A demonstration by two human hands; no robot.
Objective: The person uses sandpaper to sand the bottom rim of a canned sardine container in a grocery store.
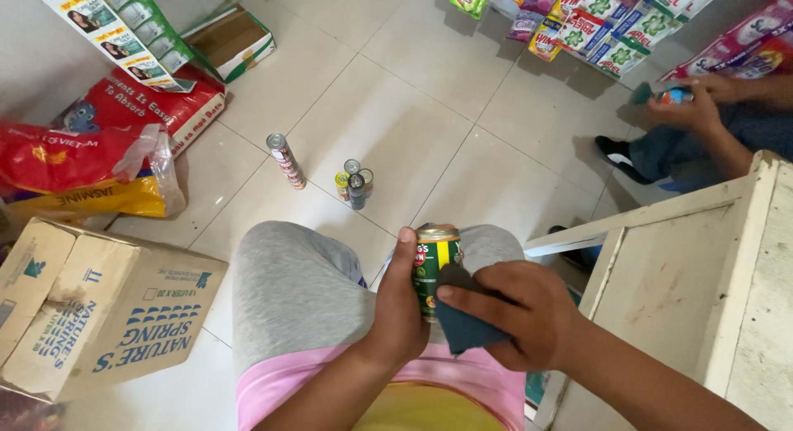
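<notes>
Pale floor tiles [396,125] spread below me, with a cardboard box [99,315] to my left and a white wooden cabinet [702,299] to my right. My left hand [401,303] is wrapped around a green drink can [434,270], upright over my grey-clad knees. My right hand [520,315] presses a dark cloth [462,319] against the can's side. Four small cans [355,183] and a tall tube can [287,160] stand on the tiles ahead. Another person's hands [702,96] hold something at the upper right.

My left hand [401,303] curled shut, thumb at 12; right hand [520,315] at 3 o'clock, fingers pinched, pointing 9.
</notes>
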